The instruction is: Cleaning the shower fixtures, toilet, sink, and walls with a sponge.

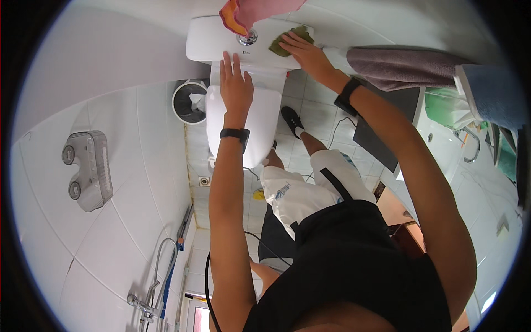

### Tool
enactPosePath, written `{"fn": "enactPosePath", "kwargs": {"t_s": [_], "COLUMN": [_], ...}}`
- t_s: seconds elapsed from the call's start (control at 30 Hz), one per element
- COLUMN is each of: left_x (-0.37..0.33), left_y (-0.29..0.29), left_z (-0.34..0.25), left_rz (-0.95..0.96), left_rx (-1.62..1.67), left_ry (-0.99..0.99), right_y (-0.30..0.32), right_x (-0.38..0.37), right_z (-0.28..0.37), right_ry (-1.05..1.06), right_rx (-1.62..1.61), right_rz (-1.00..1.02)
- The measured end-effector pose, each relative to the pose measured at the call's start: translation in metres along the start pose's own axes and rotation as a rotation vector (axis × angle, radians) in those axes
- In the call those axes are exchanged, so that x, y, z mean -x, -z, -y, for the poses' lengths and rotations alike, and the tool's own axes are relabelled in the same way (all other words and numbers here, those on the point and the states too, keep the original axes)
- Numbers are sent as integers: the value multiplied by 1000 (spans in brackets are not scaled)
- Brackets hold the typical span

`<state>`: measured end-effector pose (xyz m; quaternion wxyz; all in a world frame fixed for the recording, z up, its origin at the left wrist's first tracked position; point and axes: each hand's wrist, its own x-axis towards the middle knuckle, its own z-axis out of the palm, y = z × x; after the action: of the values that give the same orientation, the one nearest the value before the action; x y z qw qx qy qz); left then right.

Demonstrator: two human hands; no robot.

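A white toilet cistern [207,39] stands against the wall at the top of the head view, its round chrome flush button [249,39] near the middle. On the right part of its lid lies a green cloth [280,47], crumpled at the edges. My right hand [304,52] presses on this cloth, fingers over it. My left hand [236,88] holds nothing; its fingers are apart, with the tips at the cistern's front edge. Below that hand is the closed white toilet lid [265,116]. A pink item with an orange inside [260,14] hangs over the cistern, partly out of view.
Left of the toilet stands a round bin [188,105] with a liner. A purple-grey towel [398,63] hangs at right, near a white washbasin [434,133]. A grey transparent holder [91,169] is on the left wall, above a shower mixer [145,307]. Cables cross the floor.
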<state>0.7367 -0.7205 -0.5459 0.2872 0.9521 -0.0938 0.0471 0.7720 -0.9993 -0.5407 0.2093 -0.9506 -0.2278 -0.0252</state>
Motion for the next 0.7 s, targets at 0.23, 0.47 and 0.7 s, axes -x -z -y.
{"fn": "enactPosePath", "kwargs": {"t_s": [0.23,0.47,0.7], "left_x": [-6,-5,-11], "left_y": [-4,3,9], "left_z": [5,-3,-1], "left_rz": [13,57,94], "left_rx": [-147,-158,-120], "left_ry": [-25,39,72], "right_y": [-38,-32,-34], "right_x": [-34,-32,-47], "right_z": [46,59,76], "right_ry": [39,224,225], "right_rx": [-15,204,377], "right_rz": [25,82,53]}}
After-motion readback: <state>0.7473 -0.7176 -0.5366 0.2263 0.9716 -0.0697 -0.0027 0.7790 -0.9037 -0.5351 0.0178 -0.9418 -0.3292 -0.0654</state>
